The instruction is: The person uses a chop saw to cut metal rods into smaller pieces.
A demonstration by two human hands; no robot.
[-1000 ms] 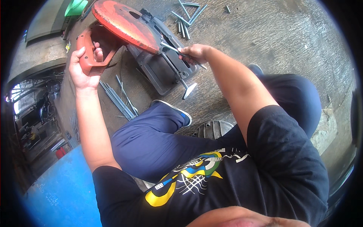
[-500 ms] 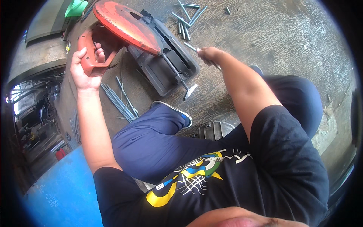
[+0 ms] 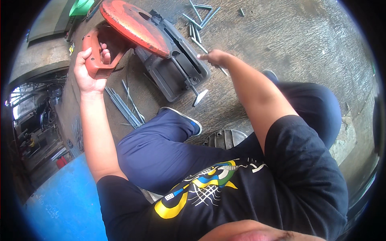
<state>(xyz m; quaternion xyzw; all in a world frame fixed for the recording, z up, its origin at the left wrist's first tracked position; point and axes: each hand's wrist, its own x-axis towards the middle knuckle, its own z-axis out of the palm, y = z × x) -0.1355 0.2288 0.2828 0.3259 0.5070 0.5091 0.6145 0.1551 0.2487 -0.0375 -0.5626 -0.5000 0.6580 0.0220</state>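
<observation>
My left hand [image 3: 90,76] is wrapped around the orange D-shaped handle [image 3: 93,50] of a cut-off saw, its fingertips showing inside the loop. The saw's round orange guard [image 3: 134,28] tilts over a dark grey base [image 3: 165,80], with a clamp screw and its T-shaped crank [image 3: 200,97] at the near end. To the right of the base, my right hand [image 3: 216,58] is closed around a thin metal rod [image 3: 198,44], which sticks out on both sides of it. One finger stretches left toward the base. The grip's underside is hidden.
Short cut rods [image 3: 205,16] lie scattered beyond the base, one small piece [image 3: 241,12] apart. Longer rods [image 3: 122,106] lie bundled left of my shoe [image 3: 187,116]. A ribbed metal disc [image 3: 225,138] rests by my legs, and a blue sheet [image 3: 66,201] is at lower left.
My right hand and the rod have shifted slightly, the rod's far end moving away and left. One finger now extends toward the base. My left hand stays on the handle.
</observation>
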